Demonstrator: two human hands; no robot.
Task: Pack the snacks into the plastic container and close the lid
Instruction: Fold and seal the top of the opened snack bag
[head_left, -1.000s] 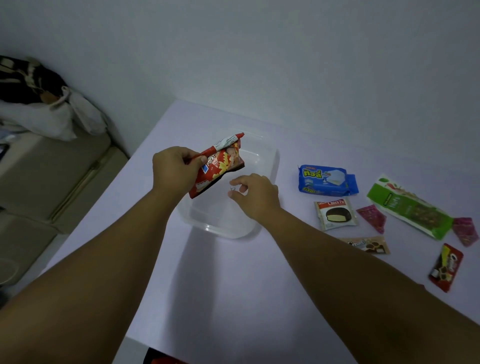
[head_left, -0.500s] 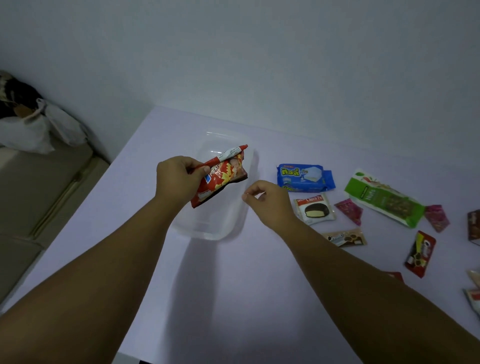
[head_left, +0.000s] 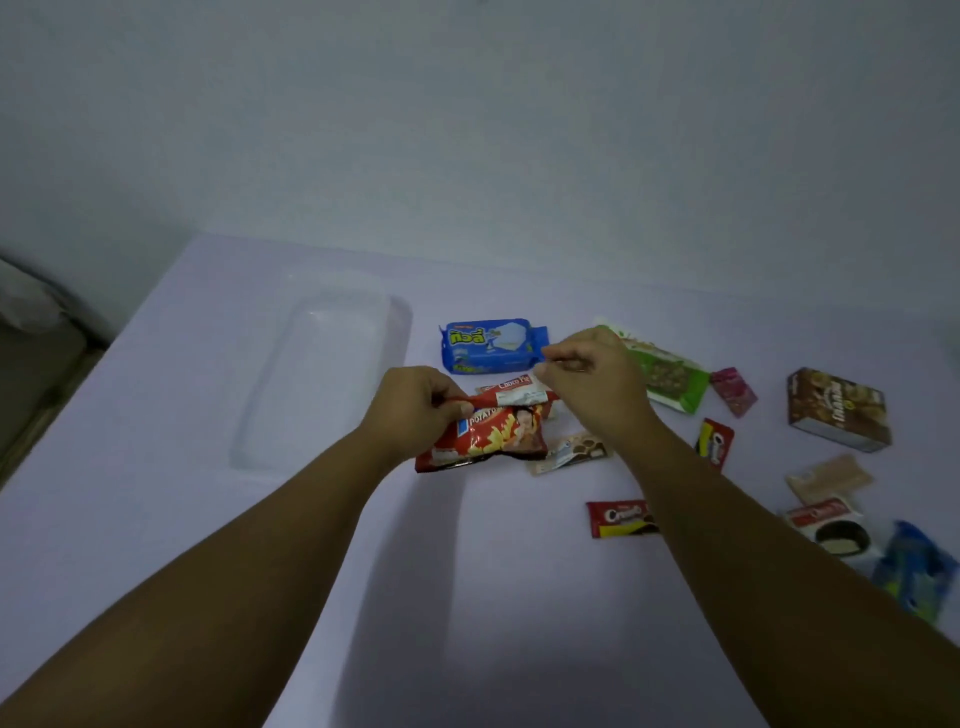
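Snacks lie scattered over the right half of the pale lilac table (head_left: 156, 467), while the clear rectangular plastic container (head_left: 317, 379) sits empty at the left, its walls thin and probably light enough to slide if nudged. Largest among the loose packs are the green oblong packet (head_left: 670, 379), the blue wafer pack (head_left: 488, 345) and a brown cardboard box (head_left: 836, 408) far right; smaller ones include a dark red chocolate wrapper (head_left: 621, 517).

The red crinkled potato-snack bag (head_left: 488, 434) hangs above the table just right of the container. It looks soft, airy and slippery, its contents likely brittle, so the sealed ends seem the safest hold. The left hand (head_left: 415, 410) pinches its left end in a closed grip; the right hand (head_left: 592, 384) nips the top seam, fingers narrow.

Half a second ago the bag was over the container in the left hand alone, with the right hand empty beside it.
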